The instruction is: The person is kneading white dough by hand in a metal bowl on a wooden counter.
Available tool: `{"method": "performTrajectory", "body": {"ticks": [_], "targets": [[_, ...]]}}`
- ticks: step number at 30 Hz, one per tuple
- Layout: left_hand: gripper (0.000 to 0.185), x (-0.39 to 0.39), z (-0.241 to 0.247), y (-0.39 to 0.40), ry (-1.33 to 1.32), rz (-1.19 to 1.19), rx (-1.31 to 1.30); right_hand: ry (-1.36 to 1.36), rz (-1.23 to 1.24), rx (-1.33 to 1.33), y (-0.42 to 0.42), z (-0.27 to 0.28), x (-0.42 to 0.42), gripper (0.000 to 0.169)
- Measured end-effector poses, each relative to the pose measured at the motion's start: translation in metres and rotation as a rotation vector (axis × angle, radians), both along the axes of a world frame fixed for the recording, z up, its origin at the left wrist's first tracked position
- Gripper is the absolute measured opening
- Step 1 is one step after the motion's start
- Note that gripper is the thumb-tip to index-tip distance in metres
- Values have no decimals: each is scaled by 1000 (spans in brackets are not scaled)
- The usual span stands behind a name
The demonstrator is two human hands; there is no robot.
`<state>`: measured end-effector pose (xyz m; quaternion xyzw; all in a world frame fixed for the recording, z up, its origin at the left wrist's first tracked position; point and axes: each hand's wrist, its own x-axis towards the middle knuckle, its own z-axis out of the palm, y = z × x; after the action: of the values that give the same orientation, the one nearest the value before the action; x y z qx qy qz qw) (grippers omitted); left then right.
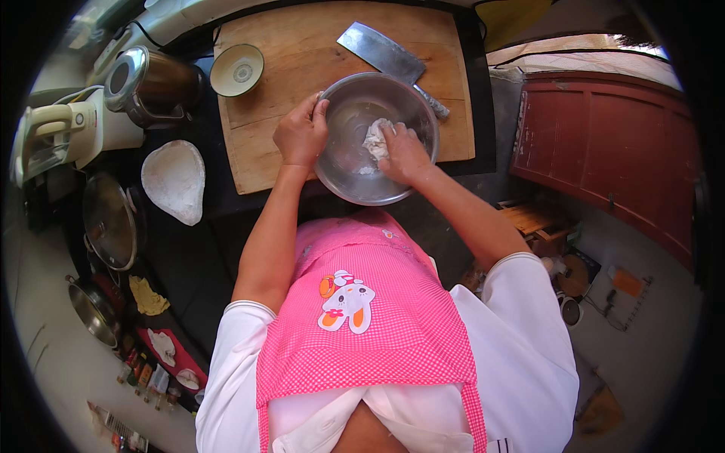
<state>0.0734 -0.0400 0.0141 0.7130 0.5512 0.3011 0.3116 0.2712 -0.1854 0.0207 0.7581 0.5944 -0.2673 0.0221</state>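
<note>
A round stainless steel bowl (345, 133) sits before me at the front edge of a wooden board (294, 56), partly past that edge. My left hand (302, 133) grips its left rim, thumb over the top. Inside the bowl, my right hand (405, 154) has its fingers pressed on a rough lump of dough (376, 139). A small white patch of flour or dough (367, 170) lies on the bowl's bottom near the lump. Behind the bowl's right side rests a cleaver (385, 52), its handle slanting down along the rim.
At the board's left edge stands a small cream bowl (237, 71). Further left are a white scoop-shaped vessel (174, 178) with a powdery surface, an electric kettle (153, 85), a white blender-like appliance (73, 124) and a lidded pan (110, 221). A red cabinet (606, 141) stands at right.
</note>
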Motion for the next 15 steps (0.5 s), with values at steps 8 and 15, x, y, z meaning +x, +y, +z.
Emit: {"method": "performTrajectory", "body": {"ticks": [8,15], "targets": [[24,-3,-9,11,48,-133,65,404,19,258,30,-8,-53,59],[27,-7,-12,22,49,-152,88,-346,887,32,100,54,39,38]]}}
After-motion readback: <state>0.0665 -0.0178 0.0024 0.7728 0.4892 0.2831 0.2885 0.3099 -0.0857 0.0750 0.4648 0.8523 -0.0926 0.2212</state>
